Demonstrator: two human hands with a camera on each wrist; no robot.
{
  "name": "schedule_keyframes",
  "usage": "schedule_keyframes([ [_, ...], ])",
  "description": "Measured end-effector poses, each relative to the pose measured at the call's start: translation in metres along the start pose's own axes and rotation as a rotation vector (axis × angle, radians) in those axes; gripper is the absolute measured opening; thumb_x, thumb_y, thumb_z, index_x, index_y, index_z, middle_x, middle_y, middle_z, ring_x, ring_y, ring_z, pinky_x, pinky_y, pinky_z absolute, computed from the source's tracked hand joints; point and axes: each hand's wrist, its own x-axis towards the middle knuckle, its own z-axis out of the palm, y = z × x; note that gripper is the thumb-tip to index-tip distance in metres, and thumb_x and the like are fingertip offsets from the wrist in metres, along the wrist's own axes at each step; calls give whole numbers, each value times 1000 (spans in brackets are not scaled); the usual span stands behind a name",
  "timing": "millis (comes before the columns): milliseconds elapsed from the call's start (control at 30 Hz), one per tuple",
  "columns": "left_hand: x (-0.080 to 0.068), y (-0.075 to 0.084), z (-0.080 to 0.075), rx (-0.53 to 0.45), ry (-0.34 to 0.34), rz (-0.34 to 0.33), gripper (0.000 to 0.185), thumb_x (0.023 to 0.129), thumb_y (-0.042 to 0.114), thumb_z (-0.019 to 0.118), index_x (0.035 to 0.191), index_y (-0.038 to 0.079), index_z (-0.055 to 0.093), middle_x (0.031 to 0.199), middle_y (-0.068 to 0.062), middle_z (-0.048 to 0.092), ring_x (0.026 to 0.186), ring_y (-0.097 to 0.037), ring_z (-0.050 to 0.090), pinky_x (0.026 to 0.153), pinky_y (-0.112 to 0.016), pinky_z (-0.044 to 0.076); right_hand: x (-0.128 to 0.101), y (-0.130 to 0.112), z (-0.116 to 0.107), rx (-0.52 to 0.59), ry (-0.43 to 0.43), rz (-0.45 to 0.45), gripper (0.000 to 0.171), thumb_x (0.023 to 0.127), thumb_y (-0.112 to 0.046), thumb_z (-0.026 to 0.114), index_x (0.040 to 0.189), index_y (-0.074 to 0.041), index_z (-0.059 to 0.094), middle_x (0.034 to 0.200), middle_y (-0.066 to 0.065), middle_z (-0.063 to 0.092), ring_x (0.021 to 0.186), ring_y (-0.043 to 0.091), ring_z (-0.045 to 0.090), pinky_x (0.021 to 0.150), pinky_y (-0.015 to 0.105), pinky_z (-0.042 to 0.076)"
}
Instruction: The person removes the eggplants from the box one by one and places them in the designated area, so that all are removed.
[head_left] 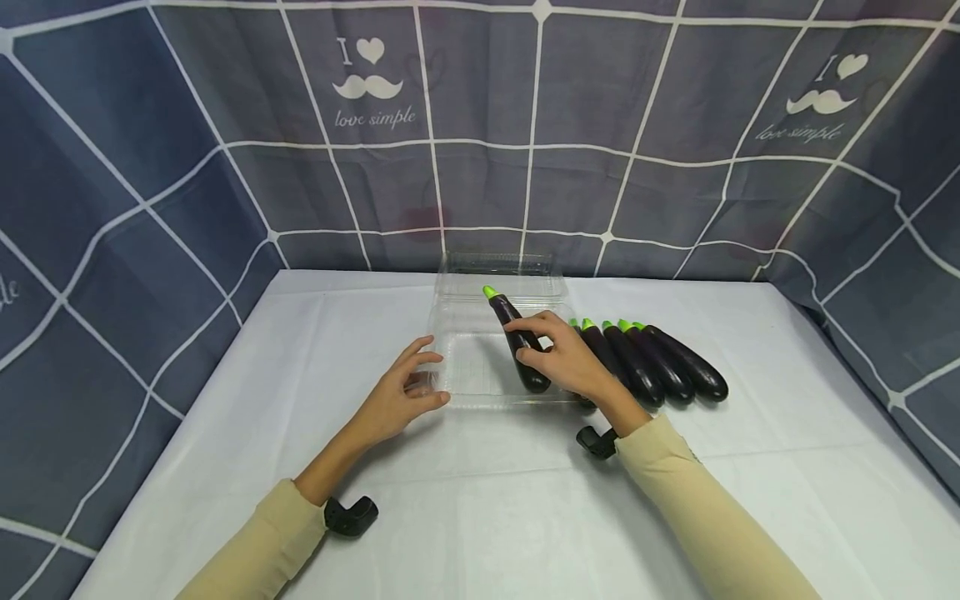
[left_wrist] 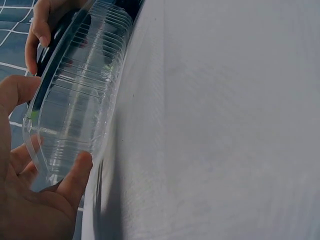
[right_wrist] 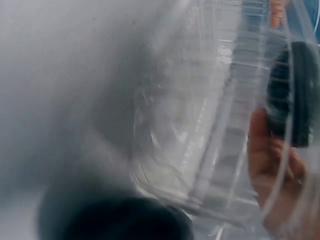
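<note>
A clear plastic clamshell box (head_left: 480, 392) lies open on the white table, its lid standing at the back. My right hand (head_left: 558, 354) grips a dark purple eggplant (head_left: 517, 340) with a green stem, holding it tilted over the box's right side. My left hand (head_left: 401, 392) holds the box's left front corner, thumb on the rim. In the left wrist view the ribbed wall of the box (left_wrist: 82, 95) runs past my left hand's thumb (left_wrist: 75, 177). In the right wrist view the eggplant (right_wrist: 295, 95) shows blurred through the box wall (right_wrist: 200, 125).
Several more eggplants (head_left: 660, 362) lie side by side on the white table (head_left: 487, 517) right of the box. A blue checked curtain (head_left: 225, 150) walls in the back and both sides. Black wrist mounts (head_left: 348, 515) sit under both sleeves.
</note>
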Motion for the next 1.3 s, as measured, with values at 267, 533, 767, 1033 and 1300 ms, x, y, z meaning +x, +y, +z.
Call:
schedule_keyframes([
  [267,0,1,1,-4,2,-4,59,87,16,77,136,-3,51,161,-7,20,127,-42,46,103,-48,43,-10,-5,-11,-56,2,-12,37,91,-13,62,127,-18,67,114,2,56,94,21,53,69,36,49],
  [533,0,1,1,10,2,-1,59,88,19,76,137,-2,50,162,-7,20,127,-43,45,104,-50,42,-23,-7,-24,-97,-8,-21,39,90,-10,62,126,-21,67,109,3,56,70,22,47,62,36,43],
  [767,0,-1,2,21,6,12,58,89,18,75,137,-3,50,161,-9,20,126,-43,47,103,-51,43,-33,-3,-32,-173,-4,-46,39,88,-10,61,126,-18,68,111,3,58,86,19,50,72,37,44],
  [1033,0,0,2,12,10,-2,58,88,16,76,137,-2,51,161,-8,20,126,-43,46,104,-50,42,-42,-2,-40,-185,28,-81,39,86,-6,61,122,-18,70,106,2,59,85,19,49,71,37,44],
  [1300,0,-2,2,2,6,-1,57,89,17,76,137,-2,51,161,-7,20,126,-42,46,105,-51,41,-51,1,-45,-219,58,-120,39,84,-5,61,119,-18,71,102,1,58,76,17,48,66,34,43],
])
